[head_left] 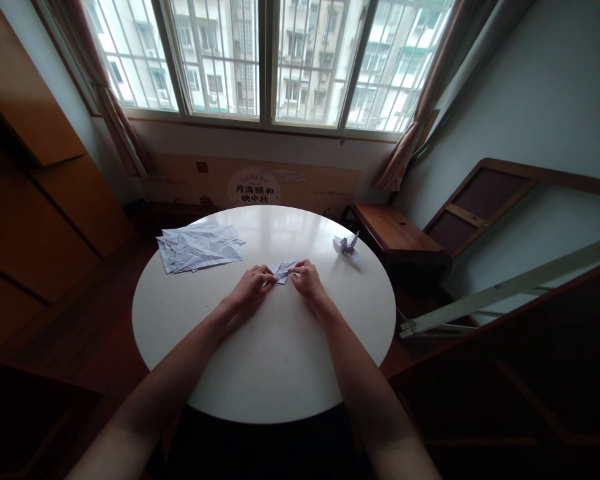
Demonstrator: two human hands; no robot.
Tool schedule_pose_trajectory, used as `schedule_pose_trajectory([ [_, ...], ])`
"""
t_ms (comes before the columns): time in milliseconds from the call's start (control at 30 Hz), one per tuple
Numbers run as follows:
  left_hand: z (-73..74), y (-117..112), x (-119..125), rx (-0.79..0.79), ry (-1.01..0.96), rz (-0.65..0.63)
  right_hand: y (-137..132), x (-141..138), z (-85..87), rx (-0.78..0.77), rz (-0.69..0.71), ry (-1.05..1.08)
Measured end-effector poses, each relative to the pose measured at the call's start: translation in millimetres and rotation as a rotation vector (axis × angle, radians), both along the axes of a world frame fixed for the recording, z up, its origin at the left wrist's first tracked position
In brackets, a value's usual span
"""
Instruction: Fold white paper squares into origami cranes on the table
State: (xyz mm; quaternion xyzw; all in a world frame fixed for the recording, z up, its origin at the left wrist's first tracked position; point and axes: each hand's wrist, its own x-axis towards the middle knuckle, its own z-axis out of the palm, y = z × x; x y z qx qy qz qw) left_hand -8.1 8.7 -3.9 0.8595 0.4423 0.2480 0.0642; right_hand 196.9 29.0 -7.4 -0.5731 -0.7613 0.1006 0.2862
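A small piece of folded paper (283, 272) lies on the white round table (260, 367), between my two hands. My left hand (256, 283) pinches its left side, with the fingers bent together. On the right side, the thumb and fingers of my right hand (307, 278) close on the paper's edge. Fold lines run across the paper, though its exact shape is partly covered by my fingers. To the right, a folded paper crane (347, 249) stands on the table with its wings spread. At the left lies a pile of creased paper sheets (200, 247).
Beyond the table stand a long printed panel (300, 183) and barred windows (220, 60). A low wooden stand (397, 230) is close to the table's right side. Wooden cabinets (65, 220) line the left, and a dark wooden piece (530, 373) fills the lower right.
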Motion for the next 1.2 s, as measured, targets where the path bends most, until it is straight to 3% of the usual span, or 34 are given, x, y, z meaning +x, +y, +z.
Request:
schedule_pose_trajectory([
  [233,-6.7,3.8,-0.4,0.023,-0.029,0.002,-3.4,-7.3,-0.4,-0.003,0.228,-0.018],
  [500,-7.4,6.3,-2.0,0.015,-0.117,-0.076,-1.0,-5.6,-1.1,-0.027,0.230,-0.023],
  [900,-4.5,5.8,-1.9,-0.004,-0.082,-0.060,-1.4,-5.4,-1.7,-0.036,0.223,-0.009],
  [1200,13.2,-1.6,-0.7,-0.087,-0.024,-0.008,-3.7,-6.4,1.9,-0.063,0.220,-0.005],
])
